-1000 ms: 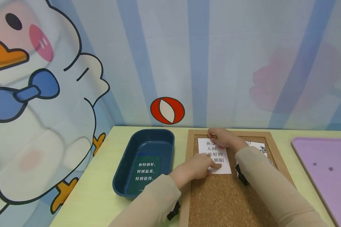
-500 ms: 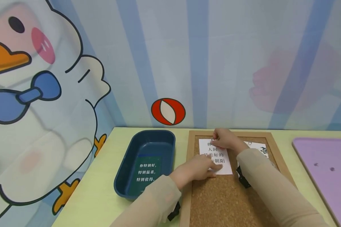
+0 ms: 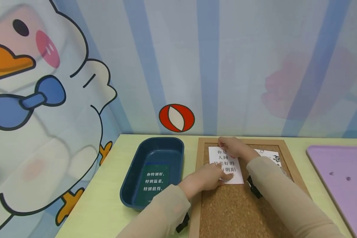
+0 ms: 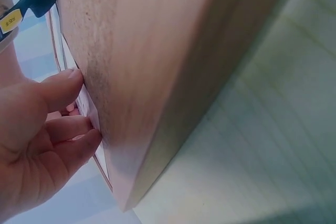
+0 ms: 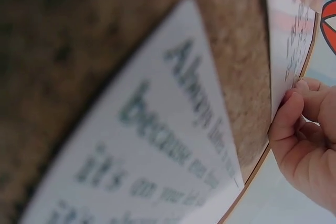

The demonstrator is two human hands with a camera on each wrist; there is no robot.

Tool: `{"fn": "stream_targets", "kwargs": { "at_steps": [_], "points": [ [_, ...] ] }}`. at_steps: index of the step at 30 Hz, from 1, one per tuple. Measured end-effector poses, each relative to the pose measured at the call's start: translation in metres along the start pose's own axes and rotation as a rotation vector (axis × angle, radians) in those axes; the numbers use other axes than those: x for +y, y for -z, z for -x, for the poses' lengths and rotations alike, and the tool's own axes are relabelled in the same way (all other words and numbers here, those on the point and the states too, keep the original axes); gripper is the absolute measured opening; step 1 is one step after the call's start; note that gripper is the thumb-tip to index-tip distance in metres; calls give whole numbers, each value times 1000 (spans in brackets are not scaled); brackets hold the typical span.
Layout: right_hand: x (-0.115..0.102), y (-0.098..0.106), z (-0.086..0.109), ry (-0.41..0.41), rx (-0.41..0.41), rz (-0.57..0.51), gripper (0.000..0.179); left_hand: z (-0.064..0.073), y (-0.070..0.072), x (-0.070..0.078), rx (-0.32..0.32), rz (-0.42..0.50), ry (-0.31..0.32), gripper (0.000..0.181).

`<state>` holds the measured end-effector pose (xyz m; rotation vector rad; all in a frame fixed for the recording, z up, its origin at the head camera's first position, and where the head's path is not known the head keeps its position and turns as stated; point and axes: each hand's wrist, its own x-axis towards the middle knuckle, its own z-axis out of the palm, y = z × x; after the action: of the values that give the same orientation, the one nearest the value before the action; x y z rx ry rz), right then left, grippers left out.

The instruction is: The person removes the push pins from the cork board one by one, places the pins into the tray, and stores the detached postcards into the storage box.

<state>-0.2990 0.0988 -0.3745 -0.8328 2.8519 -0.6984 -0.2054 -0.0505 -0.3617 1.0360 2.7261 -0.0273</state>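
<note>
A white card (image 3: 223, 160) with dark Chinese characters lies on the upper left of a framed cork board (image 3: 226, 208). My left hand (image 3: 204, 178) presses the card's lower part with spread, fairly straight fingers; the left wrist view shows thumb and fingertips against it. At the card's top edge my right hand (image 3: 234, 147) has thumb and index finger pinched together. In the right wrist view those fingertips meet at the card, around a small push pin (image 5: 299, 83) that is mostly hidden. A second card (image 3: 269, 154), with English print in the right wrist view, sits right of it, partly behind my right forearm.
Left of the board stands a dark blue tray (image 3: 127, 185) holding a green card (image 3: 154, 181) with white characters. At the right lies a purple tray (image 3: 339, 205) with small pins (image 3: 348, 178) on it. A patterned cloth backdrop (image 3: 244, 66) rises behind the table.
My right hand shifted slightly right along the card's top, showing a shiny pin at its fingertips, then came back left over the top edge. My left hand has stayed on the card.
</note>
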Motion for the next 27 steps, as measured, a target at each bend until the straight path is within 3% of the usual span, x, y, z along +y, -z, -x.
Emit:
{"fn": "stream_targets", "kwargs": {
  "at_steps": [8, 21, 27],
  "points": [
    [7, -1, 2, -121, 2, -224, 9, 0, -1, 0, -11, -26, -2, 39],
    [5, 0, -4, 0, -24, -54, 7, 1, 1, -1, -2, -20, -19, 39],
    [4, 1, -2, 54, -18, -49, 9, 2, 0, 1, -10, -21, -4, 40]
  ]
}}
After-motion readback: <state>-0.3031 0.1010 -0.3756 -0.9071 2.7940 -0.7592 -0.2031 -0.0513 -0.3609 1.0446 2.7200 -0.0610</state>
